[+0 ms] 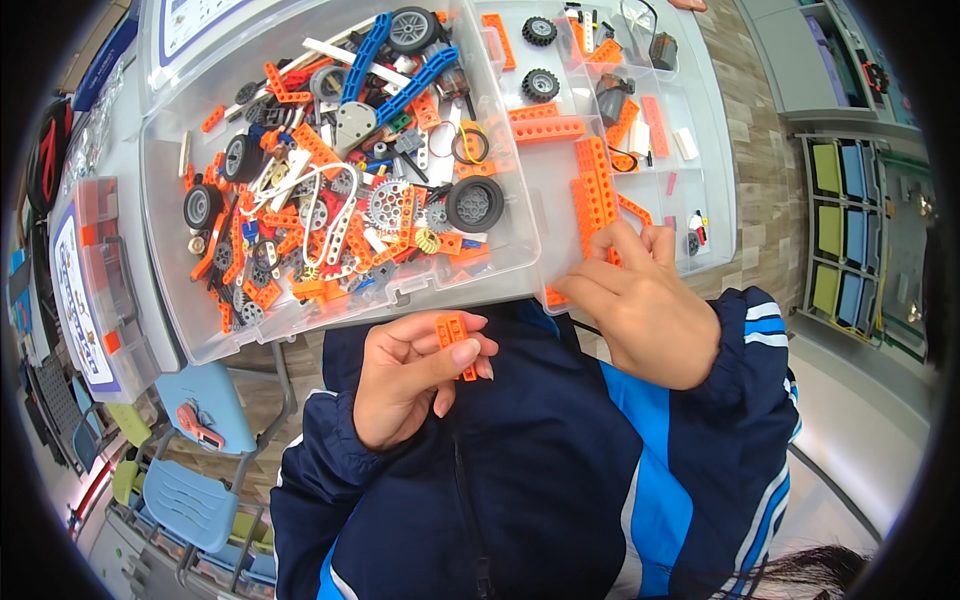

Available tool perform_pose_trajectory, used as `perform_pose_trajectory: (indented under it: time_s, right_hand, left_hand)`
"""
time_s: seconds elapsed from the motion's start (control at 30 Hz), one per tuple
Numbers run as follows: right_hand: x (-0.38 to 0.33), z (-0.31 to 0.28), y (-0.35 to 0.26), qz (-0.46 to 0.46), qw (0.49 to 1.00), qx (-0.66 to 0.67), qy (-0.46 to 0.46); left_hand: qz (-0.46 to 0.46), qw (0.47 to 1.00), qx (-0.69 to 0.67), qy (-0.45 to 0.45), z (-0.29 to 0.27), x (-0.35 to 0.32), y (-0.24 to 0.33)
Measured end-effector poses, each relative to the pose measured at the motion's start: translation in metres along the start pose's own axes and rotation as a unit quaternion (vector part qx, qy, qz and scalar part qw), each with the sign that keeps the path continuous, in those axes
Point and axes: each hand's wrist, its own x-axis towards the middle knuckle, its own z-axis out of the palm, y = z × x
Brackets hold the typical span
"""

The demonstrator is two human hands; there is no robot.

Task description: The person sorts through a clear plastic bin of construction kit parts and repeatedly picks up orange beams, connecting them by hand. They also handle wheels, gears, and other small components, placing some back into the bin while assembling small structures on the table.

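My left hand (400, 378) is closed in front of my jacket, pinching an orange building brick (450, 328) between thumb and fingers. To the right, my right hand (645, 310) reaches over the near end of a clear sorting tray (712, 190), its fingers bent and drawn together. What those fingers hold, if anything, is hidden. Long orange studded bricks (595, 185) lie just beyond them. Beside the fingertips, at the tray's near edge, shows a small orange piece (556, 297).
A large clear bin (170, 240) on the left is heaped with mixed building parts. Its wall borders the tray, which also has black tyres (540, 85) in its compartments. A lidded clear box (105, 290) stands farther left, and a blue chair (195, 500) is below.
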Motion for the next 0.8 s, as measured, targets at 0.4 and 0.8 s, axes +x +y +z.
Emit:
perform_pose_trajectory:
  time_s: [0.4, 0.8]
  right_hand:
    - [-0.0039, 0.0022, 0.0046, 0.029, 0.999, 0.047, -0.002]
    - [-0.0071, 0.0011, -0.0004, 0.027, 0.997, 0.077, 0.017]
  left_hand:
    - [0.001, 1.0, -0.006, 0.017, -0.0034, 0.0002, -0.0038]
    - [0.001, 0.999, -0.005, 0.032, -0.0062, -0.0002, -0.0067]
